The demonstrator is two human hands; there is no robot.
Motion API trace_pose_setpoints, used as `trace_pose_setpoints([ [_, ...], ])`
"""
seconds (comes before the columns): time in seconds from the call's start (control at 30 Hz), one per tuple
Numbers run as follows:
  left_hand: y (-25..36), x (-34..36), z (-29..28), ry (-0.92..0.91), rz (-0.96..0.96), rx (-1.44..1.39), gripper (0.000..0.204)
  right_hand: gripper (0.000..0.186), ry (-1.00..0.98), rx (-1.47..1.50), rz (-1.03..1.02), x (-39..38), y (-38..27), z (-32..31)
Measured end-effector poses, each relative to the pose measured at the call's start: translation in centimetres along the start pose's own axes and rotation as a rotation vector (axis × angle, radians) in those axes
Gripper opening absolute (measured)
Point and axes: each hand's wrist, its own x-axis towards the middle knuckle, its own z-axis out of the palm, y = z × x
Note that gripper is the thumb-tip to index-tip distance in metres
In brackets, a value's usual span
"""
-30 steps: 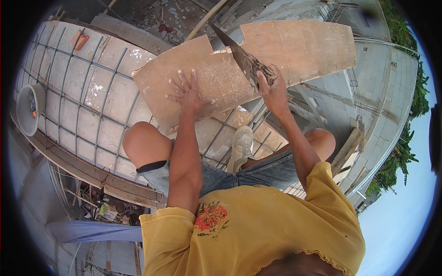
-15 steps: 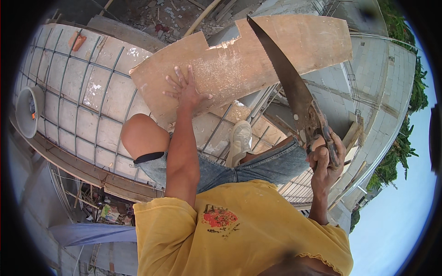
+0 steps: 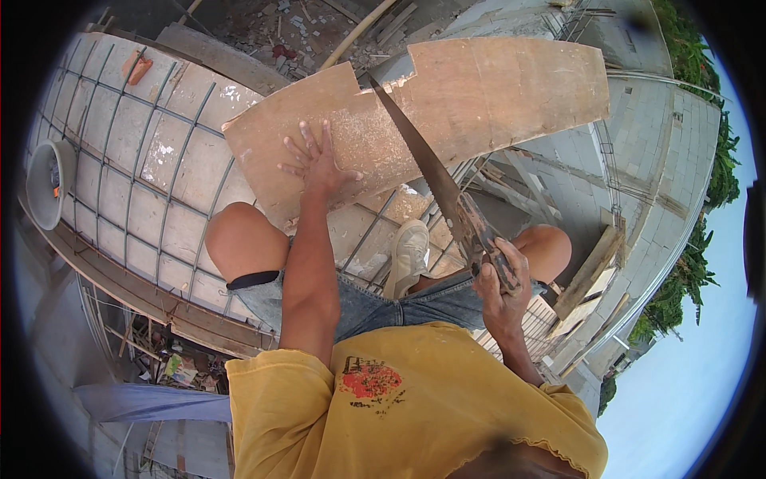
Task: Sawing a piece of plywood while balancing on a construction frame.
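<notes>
A long plywood sheet lies across in front of me, with a rectangular notch cut in its far edge. My left hand presses flat on the sheet's left part, fingers spread. Wrapped round the handle of a hand saw is my right hand, just above my right thigh. The saw's dark, toothed blade slants up and to the left over the sheet, its tip by the notch's left side. Whether the teeth touch the wood I cannot tell. Pale sawdust is scattered on the sheet left of the blade.
Under the sheet and to the left, a grid of steel bars covers pale boards. A white bucket and a broken orange brick piece rest there. Beyond lies rubble with a bamboo pole; a grey block wall stands to the right.
My right hand has brought the saw left and nearer my body, its tip now at the notch's left side. The sheet's right part sits slightly lower in view; my left hand stays on it.
</notes>
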Motion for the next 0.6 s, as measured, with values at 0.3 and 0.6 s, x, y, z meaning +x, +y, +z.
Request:
trace_pose_setpoints([
  [0.3,-0.3,-0.3,-0.8,-0.004,-0.024,0.014,0.145,0.036,-0.096,0.006,-0.021,5.3,-2.3,2.3],
  [0.6,0.7,1.4,-0.2,0.034,-0.009,-0.063,0.143,0.036,-0.092,0.026,-0.116,17.8,1.7,8.9],
])
